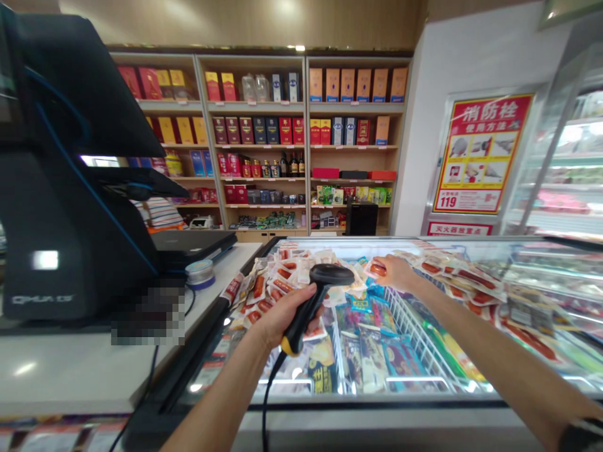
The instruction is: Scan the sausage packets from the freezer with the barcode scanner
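Note:
My left hand (pixel 281 312) is wrapped round the handle of a black barcode scanner (pixel 332 274) with a yellow tip, its cable hanging down toward me. Farther right, my right hand (pixel 398 274) grips a small clear packet of sausage (pixel 378 269) by its edge, just to the right of the scanner's head. Beneath both hands is a chest freezer (pixel 396 402) with a glass top. A heap of packaged sausages (pixel 258 287) lies on the glass at left, partly behind my left hand. Another group of sausage packets (pixel 475 281) lies to the right of my right forearm.
A black cash register (pixel 70 251) stands on the white counter (pixel 61 370) at left, with a small round container (pixel 200 274) beside it. Through the glass, wire baskets hold colourful packets (pixel 370 351). Shelves of boxes and bottles (pixel 259 130) line the back wall. A red poster (pixel 485 154) hangs at right.

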Demonstrator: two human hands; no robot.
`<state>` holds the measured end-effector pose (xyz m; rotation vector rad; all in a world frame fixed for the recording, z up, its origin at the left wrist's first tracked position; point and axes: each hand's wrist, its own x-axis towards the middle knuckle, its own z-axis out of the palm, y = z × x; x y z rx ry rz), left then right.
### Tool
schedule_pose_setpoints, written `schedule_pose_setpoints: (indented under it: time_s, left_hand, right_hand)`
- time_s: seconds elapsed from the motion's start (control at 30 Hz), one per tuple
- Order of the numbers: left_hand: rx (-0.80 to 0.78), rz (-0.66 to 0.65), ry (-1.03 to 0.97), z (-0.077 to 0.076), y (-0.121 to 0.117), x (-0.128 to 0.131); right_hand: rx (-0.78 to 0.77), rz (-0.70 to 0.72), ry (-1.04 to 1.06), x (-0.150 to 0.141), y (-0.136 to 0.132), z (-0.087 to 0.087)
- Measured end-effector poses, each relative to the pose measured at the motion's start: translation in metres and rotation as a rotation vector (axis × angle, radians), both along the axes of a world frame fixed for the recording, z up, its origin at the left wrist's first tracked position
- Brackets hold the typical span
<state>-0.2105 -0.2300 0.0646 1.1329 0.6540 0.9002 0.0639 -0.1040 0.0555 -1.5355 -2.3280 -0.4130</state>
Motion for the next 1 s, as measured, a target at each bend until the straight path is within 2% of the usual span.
schedule_pose_setpoints:
  time_s: [0.37,0.5,0.7,0.9,1.0]
  left_hand:
    - [-0.067,0.014,0.014,-0.006,0.007,-0.006]
    - [-0.074,0.148,0.053,-0.008,0.01,-0.02]
    - [-0.09,0.401,0.04,-0.005,0.001,-0.051]
    - [-0.079,0.432,0.047,0.001,-0.017,-0.069]
    - [-0.099,0.419,0.086,0.001,-0.019,-0.073]
  right_hand:
    - [-0.028,-0.049,-0.011,-0.002,0.011,0.0]
    - [-0.002,-0.093,0.085,-0.011,0.019,-0.001]
    - [-0.094,-0.246,0.366,-0.054,0.042,0.0]
    - [-0.114,-0.231,0.434,-0.107,0.056,-0.01]
    - [-0.085,-0.205,0.423,-0.108,0.057,-0.016]
